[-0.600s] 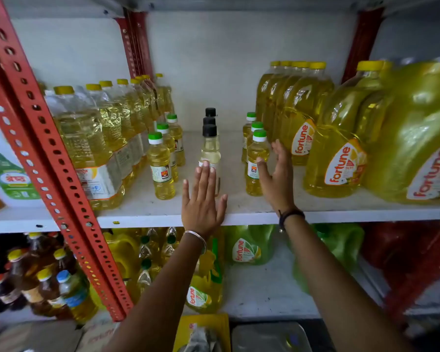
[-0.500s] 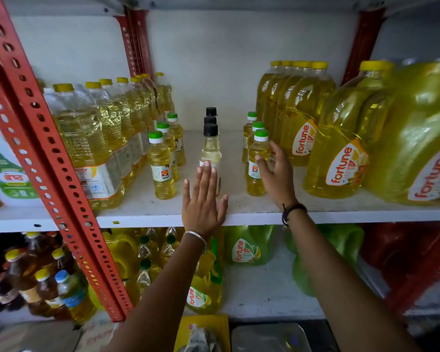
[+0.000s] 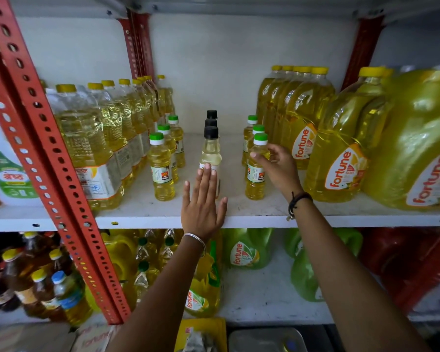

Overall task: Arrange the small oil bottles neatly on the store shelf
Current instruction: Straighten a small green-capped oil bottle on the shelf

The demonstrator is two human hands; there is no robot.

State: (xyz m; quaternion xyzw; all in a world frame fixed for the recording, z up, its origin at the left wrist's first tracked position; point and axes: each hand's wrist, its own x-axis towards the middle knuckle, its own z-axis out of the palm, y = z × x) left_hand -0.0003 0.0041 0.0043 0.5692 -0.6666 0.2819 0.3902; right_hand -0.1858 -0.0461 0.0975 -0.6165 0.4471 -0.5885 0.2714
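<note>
Small oil bottles stand in three rows on the white shelf. The left row and the right row have green caps; the middle row has black caps and paler oil. My left hand lies flat and open at the shelf's front edge, fingertips against the front black-capped bottle. My right hand is curled around the front right green-capped bottle, thumb on its near side, fingers behind its shoulder. The bottle stands upright on the shelf.
Tall yellow-capped oil bottles line the left side, large Fortune jugs the right. A red perforated upright crosses the left foreground. The lower shelf holds green Fortune jugs and dark bottles.
My right hand went from flat and open beside the front right green-capped bottle to curled around it. My left hand has stayed in place.
</note>
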